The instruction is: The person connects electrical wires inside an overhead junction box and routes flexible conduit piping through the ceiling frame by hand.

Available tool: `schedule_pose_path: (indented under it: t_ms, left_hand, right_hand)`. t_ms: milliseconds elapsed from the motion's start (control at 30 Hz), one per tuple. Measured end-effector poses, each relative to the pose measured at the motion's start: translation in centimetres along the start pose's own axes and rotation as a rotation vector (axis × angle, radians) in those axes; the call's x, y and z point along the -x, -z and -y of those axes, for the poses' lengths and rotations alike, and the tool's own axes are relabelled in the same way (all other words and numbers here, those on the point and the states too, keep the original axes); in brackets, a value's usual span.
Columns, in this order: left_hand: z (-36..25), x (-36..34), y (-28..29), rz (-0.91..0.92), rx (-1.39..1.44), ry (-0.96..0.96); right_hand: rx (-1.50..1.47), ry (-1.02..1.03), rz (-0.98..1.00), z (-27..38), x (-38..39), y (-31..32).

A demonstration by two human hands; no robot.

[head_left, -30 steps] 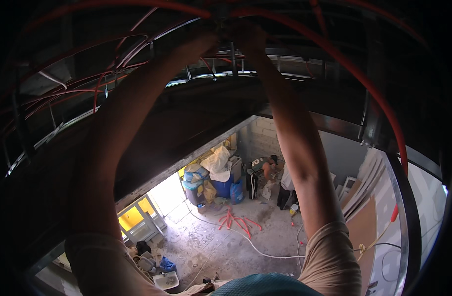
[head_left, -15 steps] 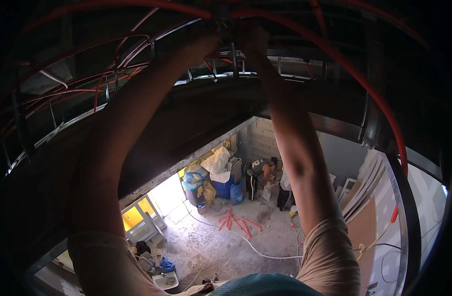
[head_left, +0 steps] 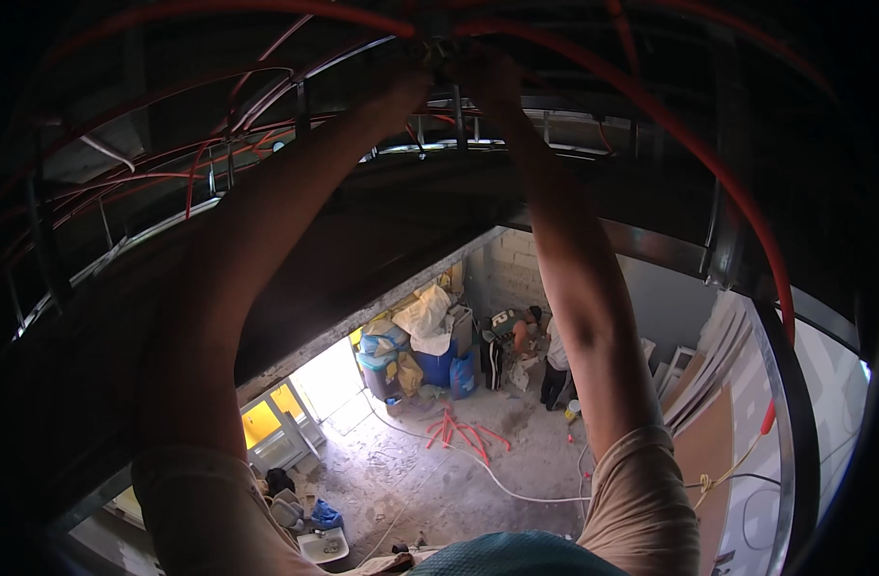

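Both my arms reach up overhead to a dark spot where two orange corrugated conduits (head_left: 564, 53) come together. Thin, pale yellowish wires (head_left: 438, 48) show faintly there, between my hands. My left hand (head_left: 403, 88) has its fingers curled in at the wires from the left. My right hand (head_left: 489, 77) closes in from the other side, its fingers bent at the same bunch. Deep shadow blurs the fingertips, and the exact grip of each hand is hard to see. The left-hand orange conduit (head_left: 296, 10) ends just above my left hand.
Metal ceiling framing and more orange conduits (head_left: 123, 178) surround my arms. A dark metal post (head_left: 795, 422) stands at right. Far below, a person (head_left: 510, 329) bends beside bags and a blue bin (head_left: 435, 368). Cut orange conduit pieces (head_left: 463, 432) and a white cable (head_left: 526, 497) lie on the floor.
My hands stay at the wires, with only slight shifts of the fingers and arms. The view has moved very little. Below, the bending person has shifted slightly.
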State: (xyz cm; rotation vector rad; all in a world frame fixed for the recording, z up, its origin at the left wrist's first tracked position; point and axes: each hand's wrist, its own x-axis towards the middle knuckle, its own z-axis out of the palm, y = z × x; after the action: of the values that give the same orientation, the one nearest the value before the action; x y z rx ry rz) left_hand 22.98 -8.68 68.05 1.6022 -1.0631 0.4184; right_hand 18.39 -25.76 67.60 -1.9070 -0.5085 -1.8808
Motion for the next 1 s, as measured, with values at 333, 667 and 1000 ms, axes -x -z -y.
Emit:
schedule_pose_path:
  t_ms: [333,667,1000]
  left_hand:
    - [-1.6,-0.3,-2.5,-0.223,0.048,0.051]
    - [-2.2,1.4,-0.5,-0.113,0.106,0.038]
    - [-2.5,1.6,0.5,-0.092,0.111,-0.025]
  right_hand:
    - [0.113,0.056,0.039,-1.9,-1.4,-0.7]
    - [0.653,0.467,0.049,2.1,1.1,2.3]
    - [0.472,0.39,0.025,5.0,1.6,3.5]
